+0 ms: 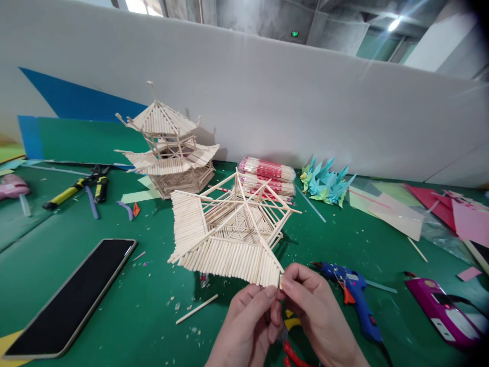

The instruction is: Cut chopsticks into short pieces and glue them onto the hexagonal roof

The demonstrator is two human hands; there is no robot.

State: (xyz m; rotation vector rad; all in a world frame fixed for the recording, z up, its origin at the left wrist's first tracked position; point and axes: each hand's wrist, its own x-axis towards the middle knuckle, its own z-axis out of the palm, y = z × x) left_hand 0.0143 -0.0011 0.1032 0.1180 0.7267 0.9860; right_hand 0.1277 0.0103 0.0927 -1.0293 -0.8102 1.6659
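An unfinished pagoda model made of thin wooden sticks stands in front of me, with rows of sticks laid side by side over two of its roof panels. Both my hands are at the near right corner of this roof. My left hand is closed, thumb and fingers pinched at the corner's lower edge. Right beside it, my right hand pinches the same spot. A short wooden stick shows between the fingertips, mostly hidden by them. Red-handled pliers lie partly covered beneath my right hand.
A pagoda of sticks stands behind left, near bundled sticks and folded blue paper. A blue glue gun and purple power strip lie right; a phone, cutters and loose stick lie left.
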